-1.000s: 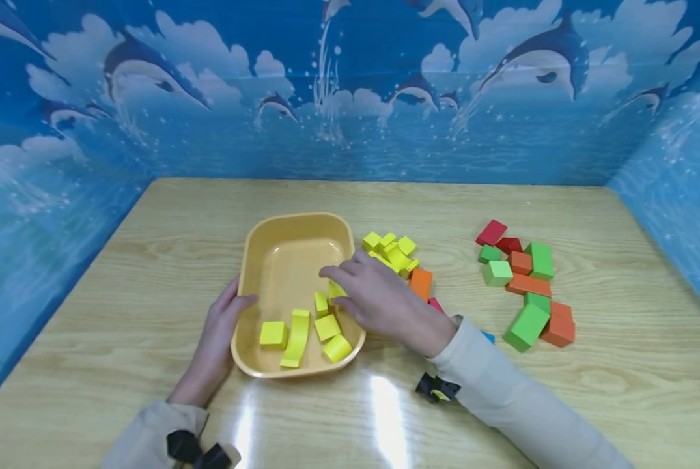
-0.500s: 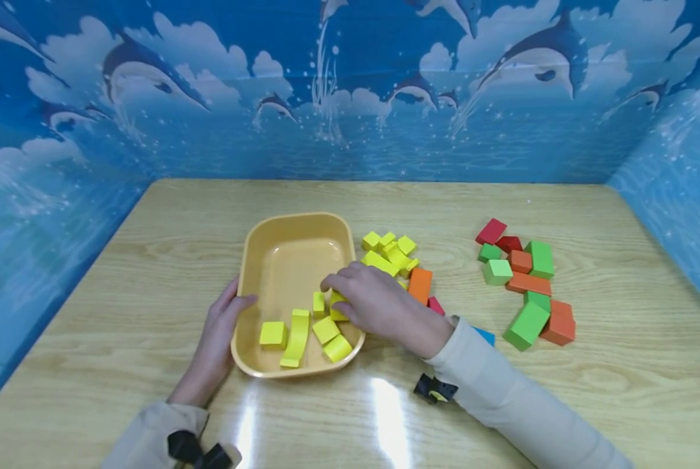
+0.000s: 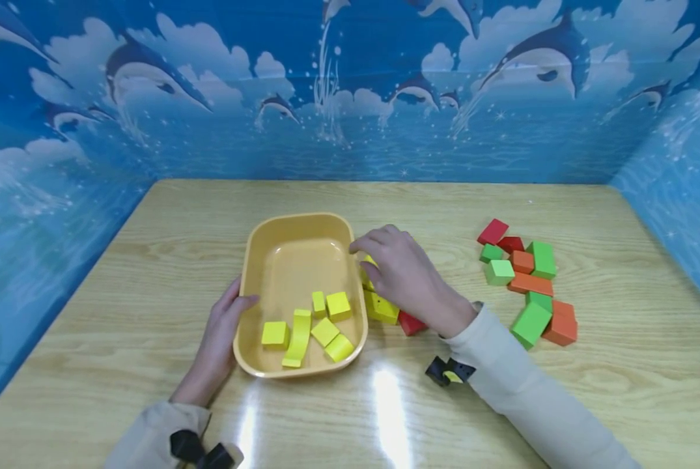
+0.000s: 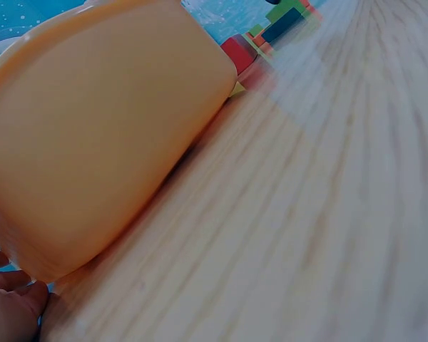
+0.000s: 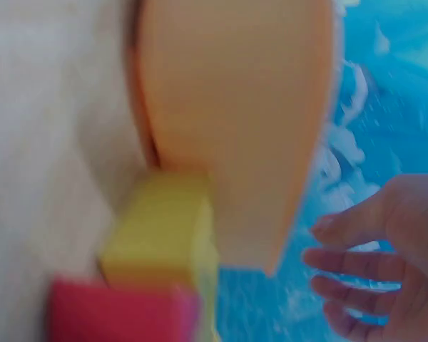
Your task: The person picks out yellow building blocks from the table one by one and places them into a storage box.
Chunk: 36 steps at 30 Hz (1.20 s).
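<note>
A tan plastic tub [image 3: 291, 267] stands on the table, with several yellow blocks [image 3: 275, 335] in its near half. My left hand [image 3: 211, 335] grips the tub's left side, thumb over the rim and fingers outside; its fingertips also show low in the left wrist view. Just beyond the right rim hovers my right hand [image 3: 405, 273], fingers relaxed and apart with nothing between them, as the right wrist view confirms. Below it lie more yellow blocks [image 3: 381, 308], partly hidden by the hand, and a red block [image 3: 411, 323].
Farther right on the wooden table lies a loose group of red, orange and green blocks, among them a green block [image 3: 531, 324] and an orange-red block [image 3: 530, 284]. A blue dolphin-print backdrop [image 3: 350, 130] rises behind the table and along its sides.
My right hand has let go of a yellow block inside the tub and moved out over the right rim toward the yellow pile. The left hand keeps its grip.
</note>
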Available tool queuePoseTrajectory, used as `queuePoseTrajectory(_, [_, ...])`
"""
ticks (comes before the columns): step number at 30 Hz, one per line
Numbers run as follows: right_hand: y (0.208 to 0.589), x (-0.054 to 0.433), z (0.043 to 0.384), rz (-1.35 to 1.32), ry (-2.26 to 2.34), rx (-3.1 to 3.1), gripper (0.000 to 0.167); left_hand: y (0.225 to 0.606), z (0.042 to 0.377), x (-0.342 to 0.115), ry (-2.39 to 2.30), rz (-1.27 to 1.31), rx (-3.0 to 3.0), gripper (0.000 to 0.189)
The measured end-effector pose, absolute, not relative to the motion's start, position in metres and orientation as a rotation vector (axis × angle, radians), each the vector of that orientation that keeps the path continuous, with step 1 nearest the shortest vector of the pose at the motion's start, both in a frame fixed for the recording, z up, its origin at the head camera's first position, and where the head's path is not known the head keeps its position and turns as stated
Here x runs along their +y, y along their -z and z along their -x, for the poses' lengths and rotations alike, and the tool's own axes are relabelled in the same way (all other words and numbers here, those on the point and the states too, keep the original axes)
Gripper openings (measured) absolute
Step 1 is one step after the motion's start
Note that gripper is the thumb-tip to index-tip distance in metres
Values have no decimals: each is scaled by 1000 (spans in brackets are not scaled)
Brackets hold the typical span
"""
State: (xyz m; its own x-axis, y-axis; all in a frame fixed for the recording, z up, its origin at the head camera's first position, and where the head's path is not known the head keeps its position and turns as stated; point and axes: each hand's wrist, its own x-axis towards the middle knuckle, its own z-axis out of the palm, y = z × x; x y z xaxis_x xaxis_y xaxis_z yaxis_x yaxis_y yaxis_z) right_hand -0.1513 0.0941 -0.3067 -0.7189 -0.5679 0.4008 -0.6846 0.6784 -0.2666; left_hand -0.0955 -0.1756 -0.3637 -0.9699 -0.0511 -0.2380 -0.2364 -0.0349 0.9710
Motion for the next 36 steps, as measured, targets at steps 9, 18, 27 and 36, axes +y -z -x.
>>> queuePoseTrajectory(9, [300, 127, 171, -518, -450, -3154, 42, 362, 95, -175, -2151, 319, 2079, 59])
queuePoseTrajectory(18, [311, 132, 180, -362, -392, -3306, 49, 361, 95, -175, -2139, 336, 2080, 59])
queuePoseTrajectory(27, [315, 131, 182, -376, -392, -3265, 31, 361, 95, -175, -2147, 333, 2078, 58])
queuePoseTrajectory(36, [308, 134, 180, -410, -565, -3130, 15, 360, 95, -175, -2139, 332, 2074, 59])
